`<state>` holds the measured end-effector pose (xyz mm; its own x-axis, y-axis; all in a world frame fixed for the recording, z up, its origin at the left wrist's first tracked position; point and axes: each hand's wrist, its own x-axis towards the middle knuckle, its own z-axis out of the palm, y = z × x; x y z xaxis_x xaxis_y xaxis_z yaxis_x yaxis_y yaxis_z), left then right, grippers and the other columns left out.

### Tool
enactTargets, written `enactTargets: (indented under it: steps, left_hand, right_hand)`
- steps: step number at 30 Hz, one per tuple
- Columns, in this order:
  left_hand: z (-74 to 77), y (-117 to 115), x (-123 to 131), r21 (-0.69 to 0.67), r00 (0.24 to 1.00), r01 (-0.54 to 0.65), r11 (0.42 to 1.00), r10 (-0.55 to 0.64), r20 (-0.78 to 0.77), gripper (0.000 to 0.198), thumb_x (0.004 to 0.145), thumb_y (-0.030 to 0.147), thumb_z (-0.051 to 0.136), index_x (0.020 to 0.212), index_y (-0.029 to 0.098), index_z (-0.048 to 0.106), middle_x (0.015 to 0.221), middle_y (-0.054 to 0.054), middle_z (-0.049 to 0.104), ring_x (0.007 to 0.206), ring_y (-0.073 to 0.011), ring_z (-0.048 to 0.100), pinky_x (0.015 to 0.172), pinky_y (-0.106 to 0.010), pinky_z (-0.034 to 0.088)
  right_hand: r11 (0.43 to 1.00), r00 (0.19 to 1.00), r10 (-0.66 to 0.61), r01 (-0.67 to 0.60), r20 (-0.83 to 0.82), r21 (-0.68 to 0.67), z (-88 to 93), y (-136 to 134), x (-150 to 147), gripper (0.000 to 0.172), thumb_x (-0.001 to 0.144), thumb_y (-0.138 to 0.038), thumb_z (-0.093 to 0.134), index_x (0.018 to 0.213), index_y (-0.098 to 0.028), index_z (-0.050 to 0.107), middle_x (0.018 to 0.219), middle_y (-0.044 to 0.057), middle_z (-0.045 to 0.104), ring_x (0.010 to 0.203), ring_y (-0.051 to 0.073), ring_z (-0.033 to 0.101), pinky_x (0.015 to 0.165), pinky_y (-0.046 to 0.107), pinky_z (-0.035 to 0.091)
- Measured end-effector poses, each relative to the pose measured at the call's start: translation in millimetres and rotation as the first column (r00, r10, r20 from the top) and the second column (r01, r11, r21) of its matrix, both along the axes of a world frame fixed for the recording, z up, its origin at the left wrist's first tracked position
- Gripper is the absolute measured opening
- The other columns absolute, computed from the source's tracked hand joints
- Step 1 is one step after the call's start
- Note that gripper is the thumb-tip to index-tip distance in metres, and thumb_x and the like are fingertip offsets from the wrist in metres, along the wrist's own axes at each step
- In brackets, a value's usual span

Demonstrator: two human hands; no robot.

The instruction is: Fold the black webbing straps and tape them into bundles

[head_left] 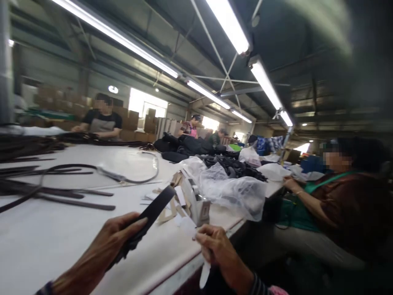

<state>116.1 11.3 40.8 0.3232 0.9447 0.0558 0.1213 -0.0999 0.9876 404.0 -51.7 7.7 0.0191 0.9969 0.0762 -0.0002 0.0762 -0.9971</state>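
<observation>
My left hand (118,235) is closed around a dark belt (158,207), its flat squared end pointing up and to the right. The belt's lower part runs down behind my wrist. At the table's front edge, my right hand (217,248) pinches a narrow white strip (204,274), which hangs below the fingers. What the strip is made of I cannot tell. Just beyond my right hand stands a grey-white dispenser-like device (198,205). Loose paper scraps (172,209) lie beside it.
More dark belts (76,196) lie across the white table (46,241) at left. Clear plastic bags (233,192) and heaped black goods (196,147) cover its far right. A co-worker in a green apron (307,200) sits at right; another person (104,121) works across the table.
</observation>
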Motion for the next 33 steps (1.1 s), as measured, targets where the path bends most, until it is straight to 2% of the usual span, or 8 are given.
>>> enactTargets:
  steps: [4, 7, 13, 17, 22, 25, 30, 33]
  left_hand:
    - [11.0, -8, 3, 0.043, 0.99, 0.127, 0.991, -0.129, 0.055, 0.045, 0.08, 0.06, 0.07, 0.082, 0.016, 0.064, 0.064, 0.003, 0.049, 0.058, -0.012, 0.041, 0.051, -0.024, 0.028]
    - [11.8, -3, 2, 0.019, 0.981, 0.137, 0.99, -0.139, 0.138, 0.047, 0.077, 0.054, 0.075, 0.102, 0.016, 0.062, 0.071, 0.002, 0.057, 0.06, -0.0123, 0.043, 0.053, -0.024, 0.03]
    - [14.2, 16, -16, -0.004, 0.973, 0.176, 0.984, -0.173, 0.155, 0.046, 0.074, 0.053, 0.075, 0.098, 0.015, 0.065, 0.07, 0.001, 0.058, 0.059, -0.0128, 0.048, 0.053, -0.023, 0.034]
    - [10.1, 26, -25, 0.028, 0.997, 0.042, 0.999, -0.044, 0.064, 0.039, 0.072, 0.051, 0.073, 0.084, 0.015, 0.066, 0.063, 0.002, 0.054, 0.054, -0.012, 0.045, 0.049, -0.022, 0.03]
    - [-3.3, 29, -24, 0.221, 0.984, 0.106, 0.969, -0.07, -0.165, 0.021, 0.076, 0.037, 0.065, 0.08, 0.015, 0.065, 0.069, 0.002, 0.058, 0.062, -0.0145, 0.05, 0.056, -0.025, 0.036]
    - [-10.5, 25, -18, 0.354, 0.95, 0.166, 0.92, -0.054, -0.306, 0.013, 0.079, 0.029, 0.06, 0.077, 0.016, 0.064, 0.069, 0.002, 0.059, 0.065, -0.0157, 0.052, 0.059, -0.027, 0.037]
    - [-19.9, 20, -11, 0.269, 0.966, 0.213, 0.939, -0.161, -0.203, 0.012, 0.079, 0.025, 0.059, 0.083, 0.016, 0.066, 0.075, 0.0, 0.064, 0.068, -0.0162, 0.053, 0.06, -0.027, 0.038]
    - [-24.3, 21, -11, 0.236, 0.984, 0.17, 0.957, -0.149, -0.101, 0.011, 0.076, 0.022, 0.061, 0.084, 0.015, 0.063, 0.077, 0.0, 0.063, 0.068, -0.0153, 0.052, 0.059, -0.026, 0.037]
  right_hand:
    - [0.996, 0.966, 0.078, -0.084, -0.245, -0.013, -4.1, 17, -96, 0.038, 0.08, -0.048, 0.074, 0.096, -0.015, 0.064, 0.046, -0.008, 0.048, 0.036, 0.004, 0.026, 0.039, 0.02, 0.012]
    - [0.996, 0.936, 0.061, -0.035, -0.347, 0.079, 5.3, 34, -120, 0.04, 0.08, -0.043, 0.075, 0.108, -0.016, 0.063, 0.052, -0.007, 0.05, 0.042, 0.004, 0.028, 0.042, 0.019, 0.012]
    - [0.983, 0.968, 0.174, -0.161, -0.182, 0.085, 12.5, 45, -117, 0.038, 0.084, -0.046, 0.07, 0.102, -0.014, 0.063, 0.053, -0.005, 0.053, 0.04, 0.003, 0.026, 0.041, 0.021, 0.013]
    - [0.988, 0.983, 0.13, -0.117, -0.128, 0.099, 2.3, 38, -117, 0.039, 0.078, -0.038, 0.076, 0.105, -0.018, 0.056, 0.064, -0.003, 0.063, 0.041, 0.005, 0.034, 0.041, 0.02, 0.019]
    - [0.979, 0.98, 0.191, -0.194, 0.049, 0.062, 1.5, 15, -114, 0.018, 0.072, -0.02, 0.07, 0.089, -0.014, 0.07, 0.068, 0.001, 0.067, 0.052, 0.007, 0.045, 0.051, 0.022, 0.031]
    - [0.973, 0.973, 0.228, -0.23, 0.043, 0.034, 5.5, 8, -109, 0.027, 0.074, -0.016, 0.058, 0.094, -0.014, 0.076, 0.081, 0.005, 0.073, 0.054, 0.007, 0.043, 0.051, 0.022, 0.029]
    - [0.987, 0.988, 0.155, -0.153, -0.021, 0.051, -1.2, 17, -104, 0.029, 0.074, -0.019, 0.066, 0.101, -0.019, 0.075, 0.089, 0.004, 0.073, 0.053, 0.008, 0.047, 0.045, 0.021, 0.024]
    - [0.99, 0.992, 0.126, -0.127, 0.017, 0.053, -6.7, 28, -107, 0.027, 0.08, -0.04, 0.072, 0.091, -0.015, 0.074, 0.077, 0.004, 0.071, 0.046, 0.007, 0.045, 0.042, 0.021, 0.022]
